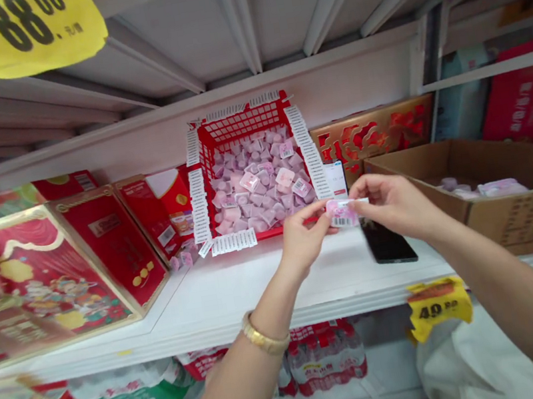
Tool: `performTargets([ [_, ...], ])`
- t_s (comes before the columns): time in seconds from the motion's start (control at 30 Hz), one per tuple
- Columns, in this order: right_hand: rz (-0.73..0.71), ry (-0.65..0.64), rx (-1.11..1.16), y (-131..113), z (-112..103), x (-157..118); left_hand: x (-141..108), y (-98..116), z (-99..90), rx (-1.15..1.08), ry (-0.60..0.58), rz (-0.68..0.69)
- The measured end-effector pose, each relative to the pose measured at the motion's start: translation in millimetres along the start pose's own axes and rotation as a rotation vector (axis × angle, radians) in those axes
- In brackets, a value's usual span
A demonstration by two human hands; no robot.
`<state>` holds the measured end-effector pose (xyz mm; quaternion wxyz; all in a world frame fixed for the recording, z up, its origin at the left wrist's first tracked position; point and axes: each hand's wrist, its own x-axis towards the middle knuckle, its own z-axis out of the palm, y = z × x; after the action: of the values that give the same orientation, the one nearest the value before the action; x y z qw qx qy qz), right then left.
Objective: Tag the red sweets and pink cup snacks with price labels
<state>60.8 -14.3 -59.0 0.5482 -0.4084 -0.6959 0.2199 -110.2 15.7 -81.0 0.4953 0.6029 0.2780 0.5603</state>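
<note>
Bridging two hands, a small pink portion cup point(338, 212) is up over the white shelf point(239, 284), just right of the red plastic basket point(243, 123). The left hand point(303, 237) pinches its left edge between thumb and forefinger; the right hand point(392, 202) is closed at its right edge, fingers bunched. With only fingertip holds, the slick-looking cup could slip if either pinch eases, perhaps landing on the black phone point(388, 242) below. Pulling unevenly might crease its barcode label point(342, 221) or set it askew.

The cup's face is flat and glossy; the tapered cups point(257, 184) heaped in the basket look like smooth, translucent plastic. Paper barcode stickers point(306, 146) fringe the latticed rim, and loosely attached ones could catch on a passing wrist. Farther right stands an open, matte brown cardboard box point(528, 222); at left, a boxy red-and-gold gift carton point(63, 272) has printed, shiny sides.
</note>
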Motion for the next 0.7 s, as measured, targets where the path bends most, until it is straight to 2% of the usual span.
performTargets([
  [0.13, 0.080, 0.186, -0.055, -11, -67, 2, 36, 1, 73.1, -0.081, -0.155, 0.031],
  [0.23, 0.188, 0.255, -0.115, -5, -111, 0, 57, -5, 120.0, -0.109, -0.254, -0.015],
  [0.3, 0.252, 0.297, -0.178, 6, -134, -2, 67, -11, 142.0, -0.076, -0.304, -0.054],
  [0.37, 0.297, 0.350, -0.318, 18, -150, -5, 72, -17, 153.9, 0.003, -0.331, -0.061],
  [0.47, 0.267, 0.480, -0.625, 28, -156, -9, 71, -24, 151.8, 0.125, -0.311, -0.013],
  [0.53, 0.162, 0.537, -0.720, 27, -144, -11, 67, -28, 138.6, 0.157, -0.260, 0.031],
  [0.6, 0.033, 0.521, -0.690, 23, -122, -11, 62, -32, 116.6, 0.179, -0.202, 0.082],
  [0.7, -0.111, 0.395, -0.604, 17, -77, -6, 56, -32, 67.9, 0.292, -0.089, 0.169],
])
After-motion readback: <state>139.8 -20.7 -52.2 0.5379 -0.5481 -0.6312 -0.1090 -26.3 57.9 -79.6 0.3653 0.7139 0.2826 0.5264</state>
